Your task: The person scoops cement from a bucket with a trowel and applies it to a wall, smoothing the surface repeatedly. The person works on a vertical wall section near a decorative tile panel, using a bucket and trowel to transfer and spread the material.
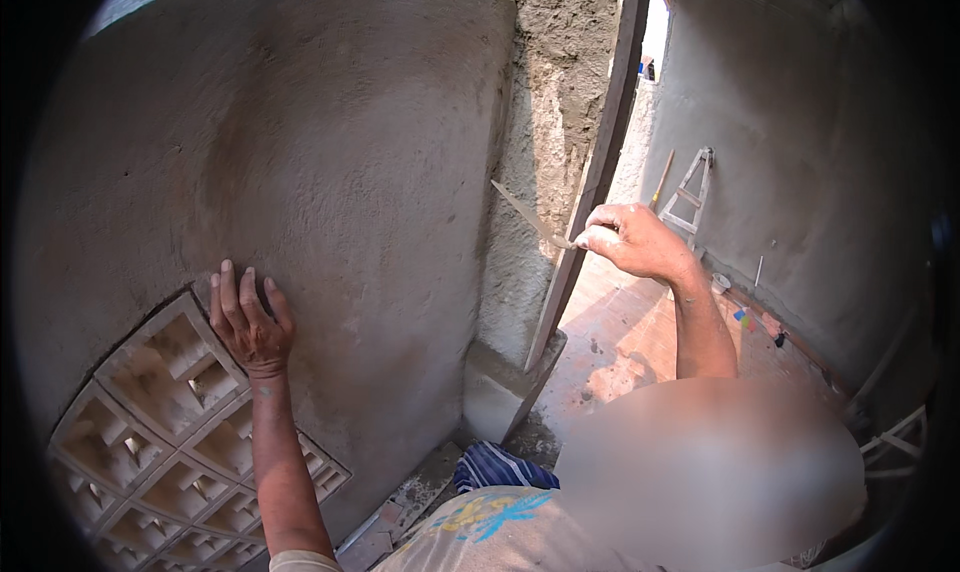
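My left hand (250,317) rests with fingers apart on the grey plastered wall (330,142), at the top corner of a set of square patterned vent blocks (160,382). In my right hand (630,240), finger and thumb grip a thin, pale, tapered strip or blade (525,204), which points up and left toward the inner corner. Beside that hand runs an upright timber batten (618,82) along a rough, partly plastered column (545,102).
Past the batten are a tiled floor (590,302), a stepladder (690,192) and a pole (662,177) against another grey wall (800,122), with small items (745,320) along its foot. A striped blue cloth (500,469) lies below. A blurred patch hides the lower right.
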### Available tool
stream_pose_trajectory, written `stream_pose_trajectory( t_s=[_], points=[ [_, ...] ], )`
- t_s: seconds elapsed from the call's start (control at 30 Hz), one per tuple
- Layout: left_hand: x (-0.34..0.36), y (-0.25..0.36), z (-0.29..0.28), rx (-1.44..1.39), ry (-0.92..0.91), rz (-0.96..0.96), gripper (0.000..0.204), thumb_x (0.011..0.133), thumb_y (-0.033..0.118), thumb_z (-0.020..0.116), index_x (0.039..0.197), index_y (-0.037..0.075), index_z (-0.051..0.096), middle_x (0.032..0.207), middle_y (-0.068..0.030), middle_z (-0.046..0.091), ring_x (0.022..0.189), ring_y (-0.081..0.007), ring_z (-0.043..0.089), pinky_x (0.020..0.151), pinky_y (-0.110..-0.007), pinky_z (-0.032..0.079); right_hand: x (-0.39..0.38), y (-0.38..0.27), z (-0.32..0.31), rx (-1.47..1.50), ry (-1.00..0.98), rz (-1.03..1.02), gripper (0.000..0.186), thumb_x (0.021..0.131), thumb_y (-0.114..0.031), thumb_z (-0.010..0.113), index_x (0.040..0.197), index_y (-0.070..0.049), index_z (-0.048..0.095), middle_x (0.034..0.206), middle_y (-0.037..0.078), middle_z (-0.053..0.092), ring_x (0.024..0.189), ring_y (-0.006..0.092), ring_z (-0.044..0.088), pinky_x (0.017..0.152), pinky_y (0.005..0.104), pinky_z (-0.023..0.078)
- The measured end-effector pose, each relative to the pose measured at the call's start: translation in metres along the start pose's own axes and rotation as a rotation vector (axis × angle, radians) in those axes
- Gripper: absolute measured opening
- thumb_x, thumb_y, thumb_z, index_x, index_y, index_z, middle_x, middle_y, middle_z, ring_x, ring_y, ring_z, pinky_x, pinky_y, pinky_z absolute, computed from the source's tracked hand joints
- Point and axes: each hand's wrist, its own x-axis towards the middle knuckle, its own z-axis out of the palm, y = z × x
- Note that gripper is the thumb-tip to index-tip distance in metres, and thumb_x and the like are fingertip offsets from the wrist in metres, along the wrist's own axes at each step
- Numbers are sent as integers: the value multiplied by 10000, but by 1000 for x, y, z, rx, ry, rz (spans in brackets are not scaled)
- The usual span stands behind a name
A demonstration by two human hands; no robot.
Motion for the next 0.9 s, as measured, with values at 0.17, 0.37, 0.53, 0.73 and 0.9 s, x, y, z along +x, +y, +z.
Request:
stream_pose_trajectory(
  t_s=[0.17,0.37,0.53,0.73,0.9],
  points=[
    [-1,2,-2,45,-33,21,349,1006,222,676,1325,99,606,1498,-107,524,1436,-304,452,1190,-419,408,14,38,3,395,118,336,292,1029,-269,663,958,14,669,727,82,658,548,147,613,504,325,496],
    [-2,2,-1,86,-44,36,368,1007,230,667,1342,103,584,1495,-118,505,1454,-305,420,1200,-419,398,24,91,33,833,231,413,343,1053,-332,661,954,-6,616,686,63,630,466,122,562,378,309,477],
    [-3,3,3,107,-16,54,369,985,221,675,1329,114,594,1489,-104,523,1430,-303,446,1181,-405,412,40,106,42,863,265,422,346,1057,-335,655,948,-9,622,680,71,628,473,129,572,391,321,495],
    [-1,4,1,139,-13,65,362,999,237,660,1327,101,589,1472,-120,529,1424,-312,450,1182,-411,419,38,99,43,582,58,202,251,1037,-256,671,1027,-6,678,682,34,592,503,98,552,449,272,445],
    [-4,7,5,187,-40,99,384,1019,239,617,1370,102,542,1480,-121,498,1449,-313,419,1208,-435,377,4,119,113,426,-214,-21,215,1020,-203,679,1011,10,708,750,41,655,543,79,568,494,258,443]
  ],
)
